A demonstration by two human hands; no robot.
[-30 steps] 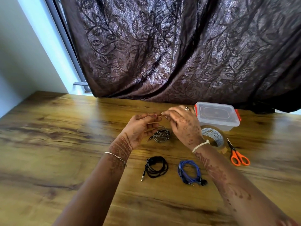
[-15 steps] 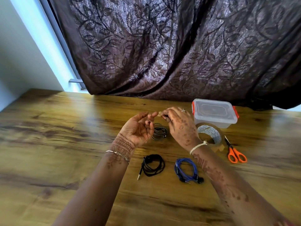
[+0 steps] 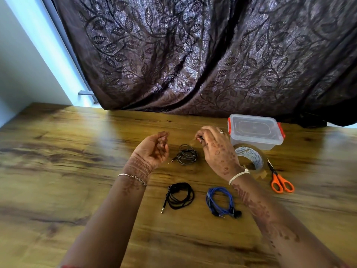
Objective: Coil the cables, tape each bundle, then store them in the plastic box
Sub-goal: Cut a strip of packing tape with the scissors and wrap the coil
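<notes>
Left hand (image 3: pixel 154 149) was loosely curled and empty; right hand (image 3: pixel 216 149) pinched a clear tape strip (image 3: pixel 196 139) above the grey cable coil (image 3: pixel 187 157).

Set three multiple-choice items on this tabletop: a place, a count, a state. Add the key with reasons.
1. The orange scissors lie: A) right of the tape roll; B) at the table's left edge; C) on top of the plastic box.
2. Coiled cables on the table: A) two; B) three; C) five.
3. The box's lid is: A) on the box; B) lying beside it; C) missing.
Key: 1 A, they lie just right of the roll. 2 B, grey coil, black coil, blue coil. 3 A, the lid sits closed on the box.
</notes>
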